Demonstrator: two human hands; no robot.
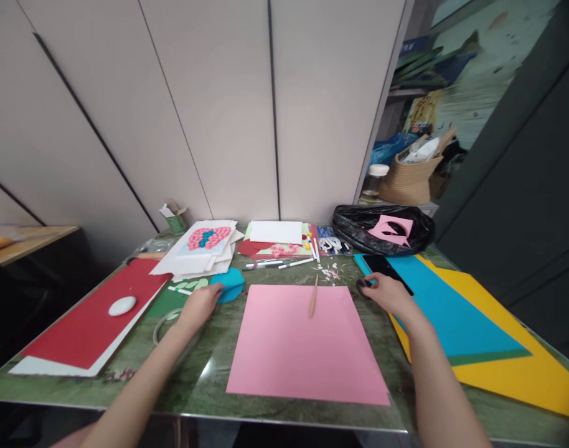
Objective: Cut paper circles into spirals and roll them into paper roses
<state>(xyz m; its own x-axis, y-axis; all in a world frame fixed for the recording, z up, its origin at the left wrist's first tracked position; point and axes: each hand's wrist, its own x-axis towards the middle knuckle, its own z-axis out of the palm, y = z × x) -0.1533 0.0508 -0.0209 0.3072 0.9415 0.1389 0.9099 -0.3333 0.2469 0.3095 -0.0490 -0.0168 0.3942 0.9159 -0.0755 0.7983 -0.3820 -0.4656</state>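
Note:
At the left of the table my left hand [201, 307] has its fingers closed on the edge of a blue paper cutout [232, 286] with rounded sides. To the right, the fingers of my right hand [391, 294] are closed on a small black thing with a loop shape [362, 286], partly hidden by the fingers. Between the hands lies a large pink sheet of paper [303, 348]. A slim wooden stick [314, 298], pointed at its far end, rests on the sheet's upper part.
Red sheets [88, 330] under a white oval object [122, 305] lie left; blue [434, 305] and yellow sheets [508, 386] lie right. Behind are pens [266, 264], paper scraps [330, 272], a picture of pink and blue balls [208, 238] and a black plastic bag [354, 227].

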